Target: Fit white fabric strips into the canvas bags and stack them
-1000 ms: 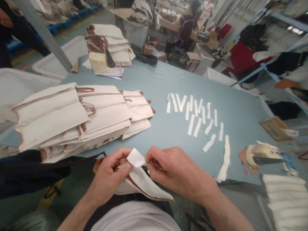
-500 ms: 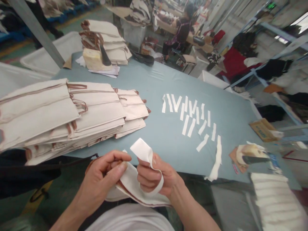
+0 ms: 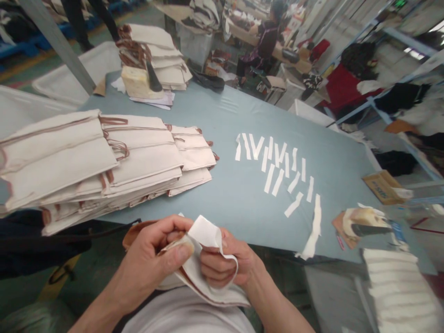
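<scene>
1. Head view: left hand [image 3: 154, 256] pinching brown-edged cream cloth piece [image 3: 229, 296], draped at table [image 3: 222, 115]'s near side.
2. Right hand [image 3: 225, 266] curled tightly around smooth, looped white strip [image 3: 205, 231].
3. Strip's lower end hidden by fingers; cloth partly covered.

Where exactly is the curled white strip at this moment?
In the head view, the curled white strip is low, near the middle, held in the right hand; its flat end is close to the left hand.
</scene>
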`<state>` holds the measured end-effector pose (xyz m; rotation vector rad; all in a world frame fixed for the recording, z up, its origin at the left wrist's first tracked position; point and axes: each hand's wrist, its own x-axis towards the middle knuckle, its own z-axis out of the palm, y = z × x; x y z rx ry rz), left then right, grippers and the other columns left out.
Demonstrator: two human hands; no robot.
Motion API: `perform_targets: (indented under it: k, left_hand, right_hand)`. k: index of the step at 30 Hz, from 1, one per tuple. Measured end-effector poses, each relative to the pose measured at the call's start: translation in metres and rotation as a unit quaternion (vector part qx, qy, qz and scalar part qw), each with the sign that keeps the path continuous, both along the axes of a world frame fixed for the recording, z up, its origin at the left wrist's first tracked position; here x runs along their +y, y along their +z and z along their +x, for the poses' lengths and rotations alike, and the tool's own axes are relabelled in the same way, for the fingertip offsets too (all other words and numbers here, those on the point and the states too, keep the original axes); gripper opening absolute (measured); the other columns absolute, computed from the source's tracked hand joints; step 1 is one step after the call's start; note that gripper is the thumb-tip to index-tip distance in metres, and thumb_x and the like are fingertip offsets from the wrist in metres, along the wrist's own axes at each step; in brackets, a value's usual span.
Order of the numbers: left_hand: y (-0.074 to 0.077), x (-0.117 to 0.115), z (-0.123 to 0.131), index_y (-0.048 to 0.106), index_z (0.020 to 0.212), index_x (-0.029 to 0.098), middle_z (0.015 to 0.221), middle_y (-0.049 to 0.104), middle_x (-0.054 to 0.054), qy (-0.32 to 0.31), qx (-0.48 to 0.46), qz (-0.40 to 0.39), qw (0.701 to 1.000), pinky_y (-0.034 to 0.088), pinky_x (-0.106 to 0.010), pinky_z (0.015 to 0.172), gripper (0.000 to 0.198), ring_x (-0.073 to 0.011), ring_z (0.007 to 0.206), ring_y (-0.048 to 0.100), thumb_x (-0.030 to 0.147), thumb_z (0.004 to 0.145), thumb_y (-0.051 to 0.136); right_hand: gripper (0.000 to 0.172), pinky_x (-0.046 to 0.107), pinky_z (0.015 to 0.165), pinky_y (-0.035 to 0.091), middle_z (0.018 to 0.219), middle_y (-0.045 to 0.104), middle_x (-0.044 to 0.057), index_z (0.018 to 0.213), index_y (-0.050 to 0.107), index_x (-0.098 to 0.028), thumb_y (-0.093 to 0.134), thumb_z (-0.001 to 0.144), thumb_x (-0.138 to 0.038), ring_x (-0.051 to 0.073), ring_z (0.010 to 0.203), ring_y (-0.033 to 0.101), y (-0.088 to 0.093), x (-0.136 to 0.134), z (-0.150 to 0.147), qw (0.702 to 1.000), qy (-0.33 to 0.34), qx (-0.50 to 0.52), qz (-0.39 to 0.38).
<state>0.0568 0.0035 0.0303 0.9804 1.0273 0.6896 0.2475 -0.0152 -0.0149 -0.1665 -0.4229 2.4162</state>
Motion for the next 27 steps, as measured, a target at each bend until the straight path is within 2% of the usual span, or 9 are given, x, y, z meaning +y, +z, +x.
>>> perform_targets:
  k: [3, 7, 15, 21, 24, 27]
  left_hand:
    - [0.004, 0.0, 0.002, 0.074, 0.082, 0.018, 0.061, 0.052, 0.005, 0.015, 0.012, -0.002, 1.0, 0.033, -0.018, 0.05, 0.035, -0.0088, 0.055, 0.037, 0.05, 0.077, 0.087]
    - [0.006, -0.001, 0.003, 0.071, 0.076, 0.018, 0.061, 0.055, 0.004, 0.036, 0.038, 0.003, 0.999, 0.033, -0.019, 0.051, 0.036, -0.0093, 0.055, 0.041, 0.05, 0.084, 0.083]
    - [-0.012, 0.004, -0.004, 0.067, 0.075, 0.019, 0.06, 0.052, 0.004, 0.002, -0.01, 0.072, 0.997, 0.034, -0.018, 0.045, 0.041, -0.009, 0.05, 0.042, 0.051, 0.1, 0.07]
    - [-0.02, 0.002, -0.008, 0.069, 0.077, 0.018, 0.061, 0.05, 0.005, -0.003, -0.038, 0.051, 0.998, 0.031, -0.018, 0.046, 0.039, -0.008, 0.05, 0.038, 0.052, 0.096, 0.075]
    - [-0.019, 0.001, -0.007, 0.069, 0.075, 0.018, 0.063, 0.053, 0.003, 0.015, -0.033, 0.034, 0.999, 0.033, -0.018, 0.049, 0.041, -0.0086, 0.054, 0.042, 0.053, 0.094, 0.078]
    - [-0.017, 0.003, -0.006, 0.067, 0.074, 0.018, 0.061, 0.052, 0.004, 0.024, -0.02, 0.06, 0.998, 0.033, -0.018, 0.047, 0.041, -0.0085, 0.052, 0.041, 0.051, 0.095, 0.076]
  right_hand:
    - [0.04, 0.016, 0.033, 0.022, 0.048, 0.037, -0.011, 0.077, 0.05, -0.022, 0.08, 0.096, -0.042, 0.005, 0.038, 0.025, -0.003, 0.001, -0.001, 1.0, 0.011, 0.023, 0.012]
    - [0.036, 0.014, 0.032, 0.023, 0.049, 0.038, -0.011, 0.08, 0.052, -0.021, 0.077, 0.099, -0.038, 0.004, 0.037, 0.023, -0.006, 0.003, -0.001, 0.998, 0.026, 0.047, 0.011]
    - [0.034, 0.012, 0.033, 0.024, 0.052, 0.038, -0.013, 0.089, 0.056, -0.019, 0.079, 0.099, -0.042, 0.004, 0.04, 0.022, -0.008, 0.003, 0.001, 0.999, 0.038, 0.033, -0.02]
    - [0.039, 0.013, 0.033, 0.023, 0.051, 0.034, -0.013, 0.082, 0.052, -0.02, 0.079, 0.099, -0.043, 0.004, 0.039, 0.02, -0.009, 0.005, 0.0, 0.999, 0.021, 0.024, -0.016]
    - [0.037, 0.015, 0.034, 0.024, 0.052, 0.039, -0.012, 0.084, 0.056, -0.019, 0.08, 0.098, -0.043, 0.004, 0.039, 0.023, -0.008, 0.005, 0.0, 1.0, 0.012, 0.006, -0.015]
    - [0.035, 0.015, 0.035, 0.025, 0.054, 0.042, -0.011, 0.089, 0.059, -0.018, 0.081, 0.098, -0.044, 0.004, 0.039, 0.024, -0.006, 0.005, 0.0, 1.0, -0.003, -0.018, -0.02]
